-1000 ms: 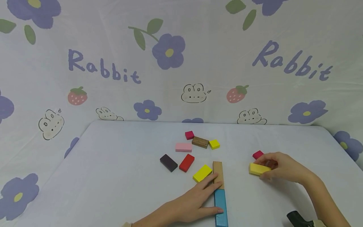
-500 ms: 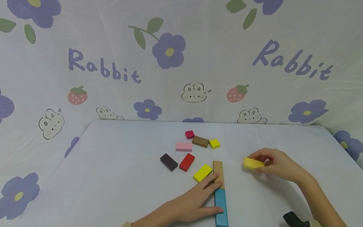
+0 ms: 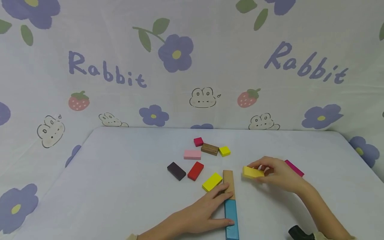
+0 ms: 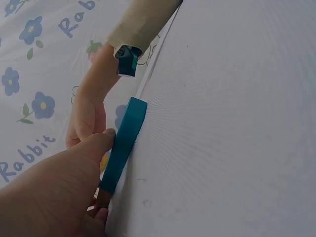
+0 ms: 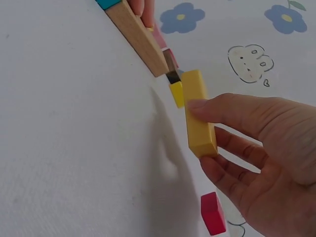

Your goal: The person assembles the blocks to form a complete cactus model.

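Note:
My right hand [image 3: 277,173] pinches a yellow block [image 3: 253,172] between thumb and fingers. It is held above the table, with a shadow below it in the right wrist view. My left hand [image 3: 199,211] rests its fingertips on a natural wood block [image 3: 228,178] and its thumb on a blue block [image 3: 231,213]. Those two lie end to end in a straight line, the wood one farther off. Beside the left fingers lies a bright yellow block [image 3: 212,182]. A magenta block [image 3: 294,168], partly hidden by the right hand, lies behind it.
Several loose blocks lie beyond the left hand: black [image 3: 176,171], red [image 3: 195,171], pink [image 3: 192,154], brown [image 3: 210,149], a small yellow one [image 3: 224,151] and a small crimson one [image 3: 198,141]. A patterned cloth [image 3: 174,93] hangs behind the white table [image 3: 120,186].
My right hand has carried the yellow block leftward toward the wood block, uncovering more of the magenta block behind it. The left hand stays on the two lined-up blocks.

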The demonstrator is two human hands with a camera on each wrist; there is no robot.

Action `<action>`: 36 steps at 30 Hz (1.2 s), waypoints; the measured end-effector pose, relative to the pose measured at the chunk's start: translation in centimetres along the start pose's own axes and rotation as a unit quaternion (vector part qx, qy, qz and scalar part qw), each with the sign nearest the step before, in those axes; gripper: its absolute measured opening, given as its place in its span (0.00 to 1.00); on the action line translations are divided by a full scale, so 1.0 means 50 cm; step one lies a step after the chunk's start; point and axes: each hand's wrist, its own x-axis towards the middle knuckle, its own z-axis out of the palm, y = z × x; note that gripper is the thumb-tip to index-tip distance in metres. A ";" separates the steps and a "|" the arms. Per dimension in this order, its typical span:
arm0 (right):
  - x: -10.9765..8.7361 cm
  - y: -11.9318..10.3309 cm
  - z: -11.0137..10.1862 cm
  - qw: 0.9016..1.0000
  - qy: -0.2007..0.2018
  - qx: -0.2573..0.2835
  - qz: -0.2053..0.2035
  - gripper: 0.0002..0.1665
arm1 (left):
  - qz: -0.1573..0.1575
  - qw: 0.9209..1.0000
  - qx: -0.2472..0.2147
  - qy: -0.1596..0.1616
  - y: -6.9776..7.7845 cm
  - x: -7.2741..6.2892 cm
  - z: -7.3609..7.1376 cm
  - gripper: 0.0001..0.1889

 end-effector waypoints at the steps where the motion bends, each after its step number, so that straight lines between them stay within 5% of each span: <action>1: 0.001 -0.002 0.003 1.000 0.001 0.000 -0.001 0.23 | 0.001 1.000 -0.002 0.001 0.000 0.000 0.000 0.40; 20: 0.016 -0.001 0.038 1.000 0.007 -0.001 0.020 0.23 | -0.008 0.999 -0.036 0.014 0.003 -0.002 -0.002 0.37; 36: 0.018 0.001 0.059 1.000 0.005 0.011 -0.007 0.21 | -0.009 1.000 -0.029 0.007 0.000 0.001 0.001 0.37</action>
